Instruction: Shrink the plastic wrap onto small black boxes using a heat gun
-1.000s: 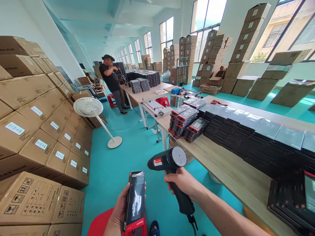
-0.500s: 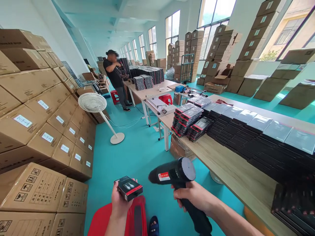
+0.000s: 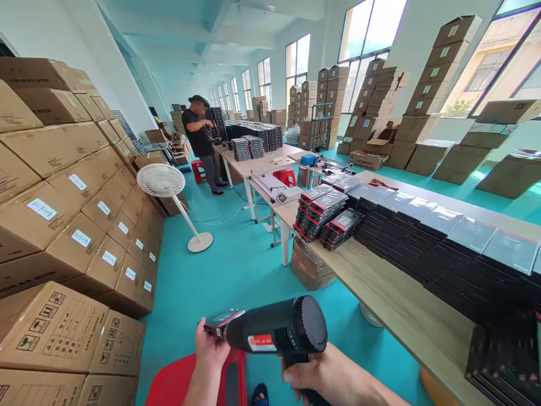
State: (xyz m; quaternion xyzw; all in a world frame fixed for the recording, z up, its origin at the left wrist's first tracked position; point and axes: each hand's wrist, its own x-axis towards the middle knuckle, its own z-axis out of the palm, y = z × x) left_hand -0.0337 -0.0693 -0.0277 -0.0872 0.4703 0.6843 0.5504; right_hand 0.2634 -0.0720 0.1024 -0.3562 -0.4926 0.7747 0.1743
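Note:
My right hand [image 3: 306,372] is wrapped round the handle of a black heat gun [image 3: 274,327] with a red and white label. The gun's nozzle points left, right at a small black box [image 3: 222,318] with a red edge, and hides part of it. My left hand [image 3: 210,344] holds that box from below, tilted, above a red stool [image 3: 175,380]. Whether nozzle and box touch, I cannot tell.
A wooden table [image 3: 372,282] at the right bears stacks of black packages [image 3: 439,248]. Cartons [image 3: 80,208] are piled at the left. A white fan [image 3: 160,180] stands ahead; beyond it a person [image 3: 200,141] stands at another table [image 3: 253,163].
The heat gun has moved left and slightly down, so its nozzle now overlaps the box. The box has tilted in my left hand. The person at the far table has lowered an arm.

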